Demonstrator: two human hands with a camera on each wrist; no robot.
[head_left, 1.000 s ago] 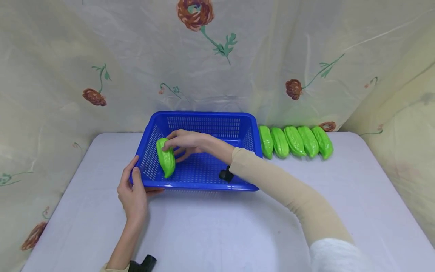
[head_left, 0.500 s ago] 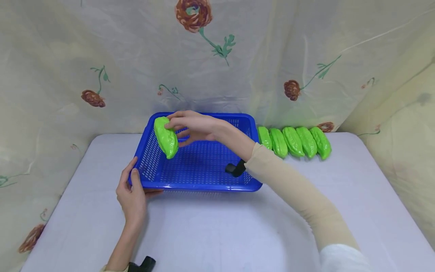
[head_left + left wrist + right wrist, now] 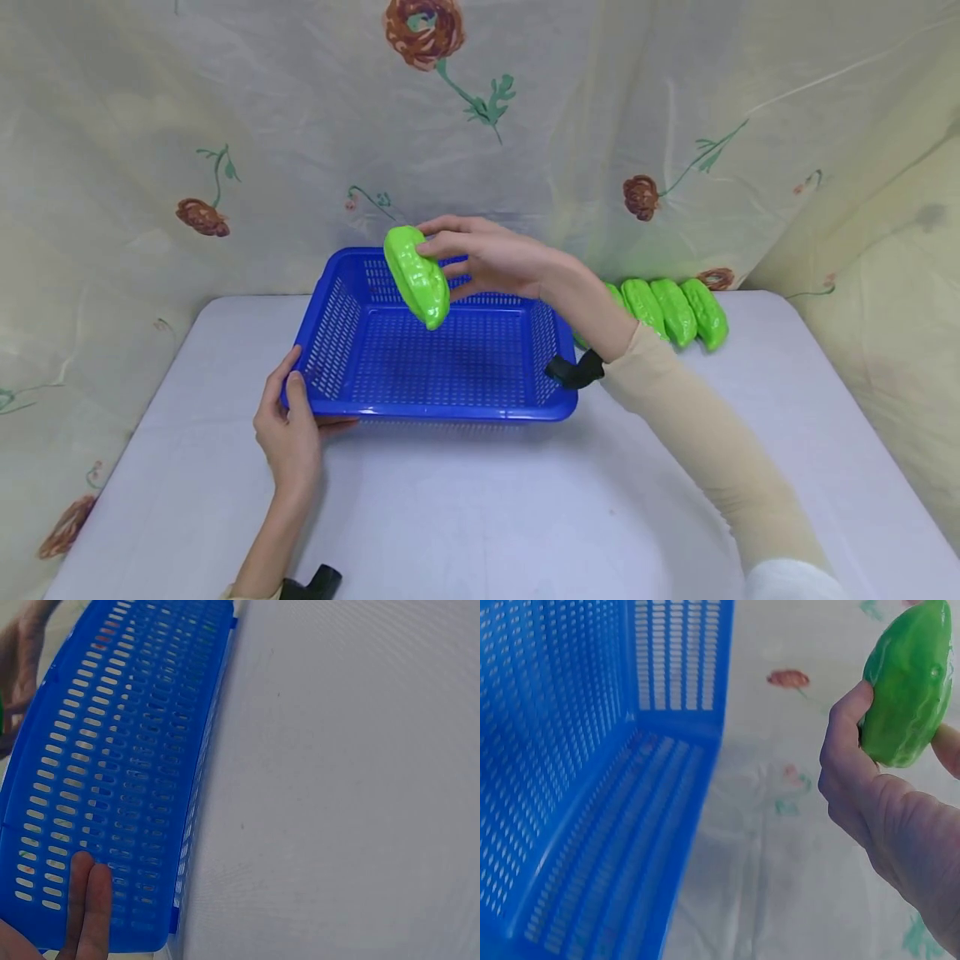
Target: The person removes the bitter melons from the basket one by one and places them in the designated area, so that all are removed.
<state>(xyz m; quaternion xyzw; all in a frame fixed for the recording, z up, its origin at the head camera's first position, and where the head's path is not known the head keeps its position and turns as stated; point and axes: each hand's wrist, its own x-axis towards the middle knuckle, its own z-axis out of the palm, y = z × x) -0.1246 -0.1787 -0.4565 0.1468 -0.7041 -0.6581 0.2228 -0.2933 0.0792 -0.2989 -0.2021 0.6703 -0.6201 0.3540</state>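
Note:
My right hand (image 3: 498, 257) holds a glossy green fruit (image 3: 417, 279), long and bumpy with a tapered tip, its exact kind unclear. It hangs tilted above the back part of a blue plastic basket (image 3: 457, 412). In the right wrist view the thumb and fingers pinch the green fruit (image 3: 907, 690) by its sides. My left hand (image 3: 291, 433) grips the basket's near left corner, with the thumb at the rim. The left wrist view has two fingers (image 3: 94, 907) lying against the slotted outer wall (image 3: 105, 780).
Several similar green fruits (image 3: 675, 312) lie in a row right of the basket, partly hidden by my right forearm. A white cloth (image 3: 480, 508) covers the table. A flower-printed curtain (image 3: 300, 125) hangs behind it and along both sides.
My right hand has lifted the green fruit up out of the basket's left side and carried it rightward. My left hand stays on the basket corner.

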